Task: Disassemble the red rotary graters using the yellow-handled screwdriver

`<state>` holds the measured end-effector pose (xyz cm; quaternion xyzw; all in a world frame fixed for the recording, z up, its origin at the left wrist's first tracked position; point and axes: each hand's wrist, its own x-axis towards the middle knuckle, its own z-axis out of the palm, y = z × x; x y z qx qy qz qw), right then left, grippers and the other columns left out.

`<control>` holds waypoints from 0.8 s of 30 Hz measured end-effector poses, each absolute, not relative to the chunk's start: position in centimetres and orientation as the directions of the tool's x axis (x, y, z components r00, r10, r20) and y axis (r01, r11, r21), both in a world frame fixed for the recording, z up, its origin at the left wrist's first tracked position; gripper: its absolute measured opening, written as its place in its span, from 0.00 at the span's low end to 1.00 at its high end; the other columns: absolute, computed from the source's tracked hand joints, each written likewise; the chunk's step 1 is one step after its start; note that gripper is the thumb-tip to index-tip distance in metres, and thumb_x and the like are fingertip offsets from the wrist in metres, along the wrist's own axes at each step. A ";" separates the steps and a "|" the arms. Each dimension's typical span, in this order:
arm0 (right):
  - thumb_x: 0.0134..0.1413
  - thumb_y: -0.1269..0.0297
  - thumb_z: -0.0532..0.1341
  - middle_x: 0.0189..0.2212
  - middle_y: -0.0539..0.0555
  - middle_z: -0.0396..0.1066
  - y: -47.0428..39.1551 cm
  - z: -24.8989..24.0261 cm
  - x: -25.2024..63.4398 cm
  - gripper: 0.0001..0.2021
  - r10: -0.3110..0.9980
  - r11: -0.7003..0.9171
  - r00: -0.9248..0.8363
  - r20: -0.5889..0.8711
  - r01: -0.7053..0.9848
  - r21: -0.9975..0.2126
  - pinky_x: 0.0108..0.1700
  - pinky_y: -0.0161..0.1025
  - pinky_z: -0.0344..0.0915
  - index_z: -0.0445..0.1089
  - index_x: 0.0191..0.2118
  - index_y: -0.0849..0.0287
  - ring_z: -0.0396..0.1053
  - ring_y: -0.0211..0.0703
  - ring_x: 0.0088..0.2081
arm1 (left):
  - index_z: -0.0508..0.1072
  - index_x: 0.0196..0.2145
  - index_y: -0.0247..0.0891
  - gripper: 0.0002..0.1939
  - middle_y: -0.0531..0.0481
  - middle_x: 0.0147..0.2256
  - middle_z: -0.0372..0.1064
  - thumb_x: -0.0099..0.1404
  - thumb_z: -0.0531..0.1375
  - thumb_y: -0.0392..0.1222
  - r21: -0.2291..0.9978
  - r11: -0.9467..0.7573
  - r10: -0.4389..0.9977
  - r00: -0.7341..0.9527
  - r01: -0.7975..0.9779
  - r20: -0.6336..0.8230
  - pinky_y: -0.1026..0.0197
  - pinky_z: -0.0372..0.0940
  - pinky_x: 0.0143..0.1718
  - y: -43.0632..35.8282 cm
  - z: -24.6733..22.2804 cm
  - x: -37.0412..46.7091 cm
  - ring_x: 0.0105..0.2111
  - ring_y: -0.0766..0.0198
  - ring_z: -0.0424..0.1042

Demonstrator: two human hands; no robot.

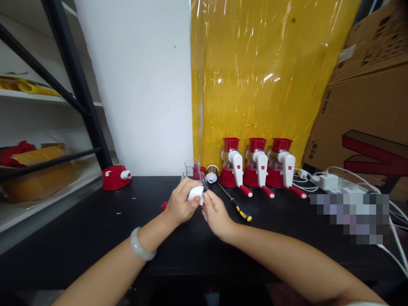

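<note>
My left hand (183,203) is closed around a white plastic crank handle (195,194); a red grip end (164,205) shows past its other side. At the white part's right edge, my right hand (216,212) has its fingers pinched together; whether something small is between them is hidden. Just behind the hands stands a clear plastic grater housing (192,165), partly covered by them. A metal grater drum (212,174) with a white end lies beside it. Right of my right hand rests a screwdriver (240,208) with a yellow and black handle.
Three assembled red and white rotary graters (256,163) stand in a row at the back right. A red base (116,177) sits at the back left. White chargers and cables (328,182) lie at right before a cardboard box (360,110). A shelf rack (76,85) borders the left.
</note>
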<state>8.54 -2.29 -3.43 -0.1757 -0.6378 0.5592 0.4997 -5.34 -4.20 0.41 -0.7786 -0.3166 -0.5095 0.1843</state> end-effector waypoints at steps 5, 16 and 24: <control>0.56 0.40 0.54 0.16 0.40 0.47 -2.8 -2.7 8.5 0.23 0.792 0.284 -0.418 0.445 -0.394 -0.874 0.18 0.31 0.46 0.53 0.26 0.54 0.46 0.30 0.16 | 0.68 0.45 0.36 0.15 0.44 0.36 0.69 0.70 0.48 0.47 0.063 -0.695 0.346 0.257 0.716 0.902 0.57 0.66 0.39 -4.3 0.7 -5.5 0.37 0.59 0.69; 0.58 0.42 0.54 0.16 0.41 0.53 0.5 -1.6 9.8 0.21 0.789 0.346 -0.310 0.530 -0.490 -0.800 0.19 0.33 0.58 0.54 0.27 0.54 0.55 0.31 0.15 | 0.70 0.45 0.38 0.21 0.50 0.30 0.69 0.70 0.48 0.55 0.564 -0.504 0.733 -0.021 0.654 0.679 0.58 0.69 0.31 -3.0 1.4 -7.7 0.26 0.62 0.71; 0.53 0.41 0.55 0.16 0.42 0.58 4.4 -1.1 11.7 0.21 0.769 0.364 -0.466 0.438 -0.245 -0.899 0.18 0.33 0.60 0.56 0.25 0.55 0.58 0.32 0.15 | 0.62 0.49 0.41 0.30 0.50 0.31 0.69 0.61 0.52 0.67 0.884 -0.173 0.979 -0.024 0.434 0.203 0.60 0.68 0.17 -1.7 1.0 -8.3 0.22 0.60 0.72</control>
